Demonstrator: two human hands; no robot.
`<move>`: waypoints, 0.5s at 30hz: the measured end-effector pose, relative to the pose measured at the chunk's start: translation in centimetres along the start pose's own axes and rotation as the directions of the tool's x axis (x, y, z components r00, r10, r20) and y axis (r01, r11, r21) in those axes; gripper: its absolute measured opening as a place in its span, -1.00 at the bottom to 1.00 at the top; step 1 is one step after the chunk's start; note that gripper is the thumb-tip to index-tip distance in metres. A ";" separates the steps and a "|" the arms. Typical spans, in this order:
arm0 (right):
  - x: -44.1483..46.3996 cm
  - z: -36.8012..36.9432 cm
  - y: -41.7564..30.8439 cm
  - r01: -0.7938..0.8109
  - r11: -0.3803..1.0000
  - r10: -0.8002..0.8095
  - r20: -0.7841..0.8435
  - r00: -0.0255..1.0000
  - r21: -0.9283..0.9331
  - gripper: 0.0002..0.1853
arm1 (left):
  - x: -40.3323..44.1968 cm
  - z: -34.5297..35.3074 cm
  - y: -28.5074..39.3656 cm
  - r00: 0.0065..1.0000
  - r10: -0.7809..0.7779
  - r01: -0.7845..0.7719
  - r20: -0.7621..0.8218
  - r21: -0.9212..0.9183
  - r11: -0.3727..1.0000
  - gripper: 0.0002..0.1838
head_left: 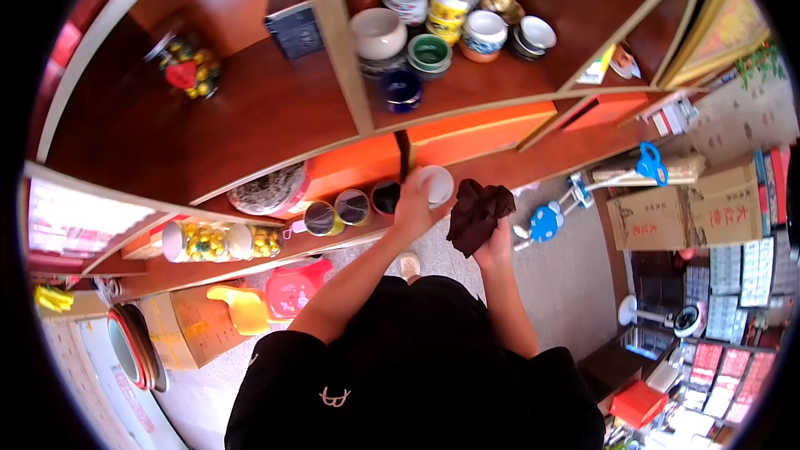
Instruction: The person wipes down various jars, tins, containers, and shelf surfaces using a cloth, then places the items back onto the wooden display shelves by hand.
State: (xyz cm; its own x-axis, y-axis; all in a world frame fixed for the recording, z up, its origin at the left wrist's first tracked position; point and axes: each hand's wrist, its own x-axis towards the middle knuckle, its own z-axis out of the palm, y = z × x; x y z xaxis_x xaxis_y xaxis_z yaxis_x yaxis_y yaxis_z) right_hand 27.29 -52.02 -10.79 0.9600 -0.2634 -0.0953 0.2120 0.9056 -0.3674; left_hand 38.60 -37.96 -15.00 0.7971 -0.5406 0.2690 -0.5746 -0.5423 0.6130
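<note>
My left hand (414, 210) is wrapped round a white cup (437, 186) at the front of the lower shelf, its pale round face turned up. Close beside it on the right, my right hand (495, 243) grips a crumpled dark brown cloth (479, 215). Cloth and cup are near each other; whether they touch is unclear. Just left of my left hand stand a dark-topped jar (385, 197) and another jar (352, 207). Above, the wooden shelf holds several stacked cups and bowls, among them a green bowl (430, 52) and a dark blue cup (402, 90).
Jars with yellow contents (206, 242) stand on the lower shelf at left. A pink child's chair (297, 287) and a cardboard box (192, 327) are below. At right are a blue and white scooter (547, 222) and a large cardboard box (687, 215).
</note>
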 end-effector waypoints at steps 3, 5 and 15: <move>1.6 2.5 2.2 -0.085 0.995 0.091 0.122 0.988 -0.055 -0.52 | -0.7 -6.7 0.7 0.995 0.065 -0.047 0.077 -0.209 0.977 -0.51; 2.3 6.3 3.9 -0.127 0.991 0.133 0.240 0.962 -0.038 -0.55 | -1.4 -12.0 1.2 0.981 0.060 0.004 0.185 -0.327 0.945 -0.65; 3.4 19.1 12.6 -0.335 0.892 0.350 -0.007 0.937 -0.303 -0.68 | 4.7 -35.7 -5.4 0.625 0.160 -0.001 -0.764 0.205 0.979 -0.47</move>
State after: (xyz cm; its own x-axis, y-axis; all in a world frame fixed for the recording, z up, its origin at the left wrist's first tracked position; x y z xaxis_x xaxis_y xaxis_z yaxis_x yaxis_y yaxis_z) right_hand 36.77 -35.17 1.93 0.9721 0.0676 -0.2246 -0.1883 0.7955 -0.5759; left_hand 52.06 -14.62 9.52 0.5479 0.0666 0.8339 -0.6010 -0.6621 0.4478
